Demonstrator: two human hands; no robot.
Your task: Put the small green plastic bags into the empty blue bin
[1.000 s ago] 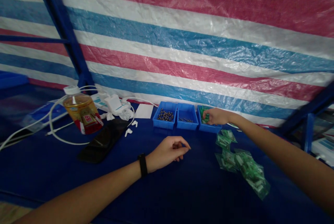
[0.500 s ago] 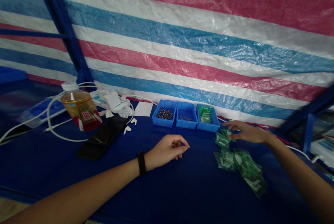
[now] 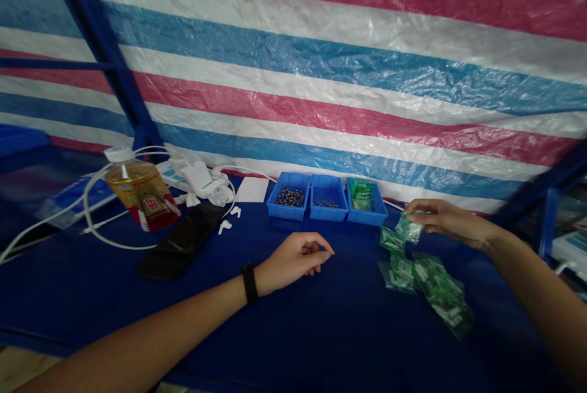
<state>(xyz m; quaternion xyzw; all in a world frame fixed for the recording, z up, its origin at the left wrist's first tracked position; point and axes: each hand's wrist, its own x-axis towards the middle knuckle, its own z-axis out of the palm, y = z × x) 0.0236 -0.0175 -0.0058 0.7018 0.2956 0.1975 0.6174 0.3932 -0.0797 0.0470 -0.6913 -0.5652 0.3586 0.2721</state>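
Observation:
My right hand [image 3: 447, 220] pinches a small clear bag with green contents [image 3: 409, 228] between thumb and fingers, lifted at the far end of the other bags. More such bags [image 3: 443, 295] lie in an overlapping row below it. My left hand [image 3: 298, 261] rests on the dark blue table, fingers curled in with the thumb against them, and nothing shows in it. Beyond the hands stand three blue bins: a left bin [image 3: 270, 208] of small metal parts, a middle bin [image 3: 328, 214] with a few thin screw-like pieces, and a right bin [image 3: 367, 217] holding green bags.
On the left are a bottle of amber drink [image 3: 142, 194], a black phone [image 3: 181, 243], white earbuds [image 3: 224, 226], a white charger [image 3: 197, 176] with looping cables and a white paper card [image 3: 252, 189]. A striped plastic sheet [image 3: 321, 75] hangs behind the table.
My right hand has closed on the farthest green bag and raised it off the table, moving slightly right. My left hand stays where it was.

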